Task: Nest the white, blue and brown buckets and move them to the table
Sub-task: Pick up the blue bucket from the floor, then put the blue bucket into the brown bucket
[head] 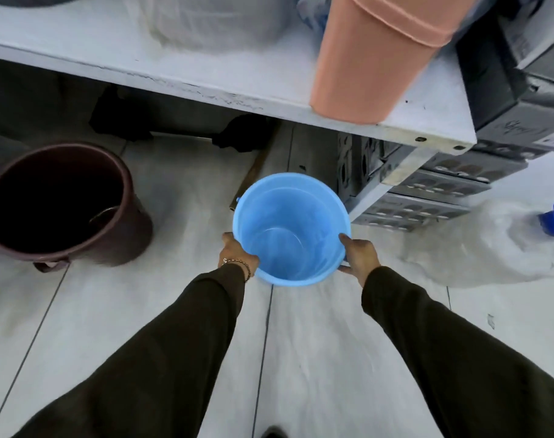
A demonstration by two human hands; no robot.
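Both hands on the blue bucket (291, 229): my left hand (237, 254) clamps the near-left rim, my right hand (359, 256) clamps the near-right rim, fingers wrapped under the lip, so both are closed on it. Bucket is upright, mouth up, over the tiled floor (316, 343) just in front of the table (206, 74) edge; can't tell if it's lifted or resting. It looks empty; faint inner rings could be a nested bucket, not sure. The brown bucket (60, 203) stands on the floor well to the left, mouth open, a handle or something lying inside. No white bucket clearly visible. Risks, as I judge them: the rim grip sits only on the near side, so the far edge may dip and the bucket tilt. Swinging left could clip the brown rim and tip it. That thing inside may block full seating. Lifting straight up risks hitting the table edge or the peach bucket (376, 55) perched near it.
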